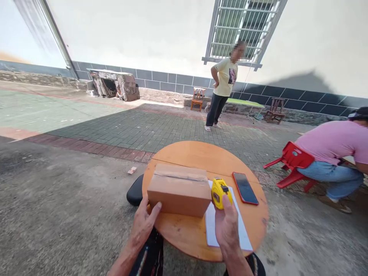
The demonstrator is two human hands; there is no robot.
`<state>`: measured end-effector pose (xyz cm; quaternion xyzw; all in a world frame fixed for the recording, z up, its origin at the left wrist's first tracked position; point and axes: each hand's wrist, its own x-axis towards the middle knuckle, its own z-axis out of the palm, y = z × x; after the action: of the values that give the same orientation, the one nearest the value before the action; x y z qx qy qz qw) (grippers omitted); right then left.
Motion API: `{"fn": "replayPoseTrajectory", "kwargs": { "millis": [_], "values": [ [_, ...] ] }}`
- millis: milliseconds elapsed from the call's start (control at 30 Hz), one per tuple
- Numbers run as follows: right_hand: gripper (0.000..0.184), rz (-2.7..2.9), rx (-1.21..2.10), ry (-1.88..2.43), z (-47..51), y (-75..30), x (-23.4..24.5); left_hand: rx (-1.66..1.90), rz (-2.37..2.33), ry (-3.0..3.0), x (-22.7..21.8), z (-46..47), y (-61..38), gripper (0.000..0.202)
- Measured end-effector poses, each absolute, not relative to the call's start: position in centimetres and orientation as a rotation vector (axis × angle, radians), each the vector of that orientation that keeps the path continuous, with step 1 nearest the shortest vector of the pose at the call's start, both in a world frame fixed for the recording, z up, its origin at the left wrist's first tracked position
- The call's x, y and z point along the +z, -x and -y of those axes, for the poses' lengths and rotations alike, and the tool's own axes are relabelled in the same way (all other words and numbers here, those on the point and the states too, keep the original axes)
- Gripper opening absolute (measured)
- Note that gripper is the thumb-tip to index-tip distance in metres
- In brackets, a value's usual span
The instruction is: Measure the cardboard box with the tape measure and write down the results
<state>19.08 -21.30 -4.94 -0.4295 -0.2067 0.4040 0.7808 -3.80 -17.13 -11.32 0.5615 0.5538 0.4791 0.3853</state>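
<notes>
On the left half of the round wooden table [184, 151] sits a cardboard box [179, 193], oblong, plain brown and closed. Its long side faces the person, and its top is paler than the shaded front. A dark, straight seam runs lengthwise along the top, under clear tape that shines and looks slightly wrinkled towards the right end; the edges look straight and the front bears no print. The left hand [143, 218] holds the box's near left corner, thumb against the front face and fingers around the end, partly hidden. At the opposite end, the right hand [227, 222] grips a yellow tape measure [220, 191] with dark parts on its top and side; whether its case touches the cardboard, I cannot tell. White paper [214, 232] lies beneath that hand, and a red-edged phone [245, 188] rests just beyond, screen dark.
</notes>
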Motion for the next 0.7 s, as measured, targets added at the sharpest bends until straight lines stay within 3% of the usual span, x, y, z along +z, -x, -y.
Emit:
{"fn": "replayPoseTrajectory", "kwargs": {
  "millis": [100,200,300,367,500,700],
  "values": [
    [0.040,0.367,0.900,0.901,23.5,-20.2,-4.2,1.302,-1.592,-1.539,-10.6,18.7,4.4,0.059],
    [0.040,0.385,0.979,0.917,26.4,-21.2,-4.1,1.565,-1.674,-1.705,-9.1,22.0,4.6,0.043],
    [0.041,0.533,1.111,0.916,29.0,-21.6,-4.2,1.611,-1.436,-1.803,-6.8,25.5,3.6,0.021],
    [0.048,0.703,1.204,0.941,30.1,-21.5,-4.1,1.448,-1.226,-1.760,-5.5,27.0,2.3,0.018],
    [0.066,1.119,1.332,1.166,31.1,-20.9,-2.9,1.024,-1.019,-1.435,-4.4,27.3,0.2,0.031],
    [0.065,1.501,1.355,1.400,30.7,-20.6,-1.3,0.648,-0.964,-1.154,-5.8,26.7,-0.2,0.053]
  ]
}}
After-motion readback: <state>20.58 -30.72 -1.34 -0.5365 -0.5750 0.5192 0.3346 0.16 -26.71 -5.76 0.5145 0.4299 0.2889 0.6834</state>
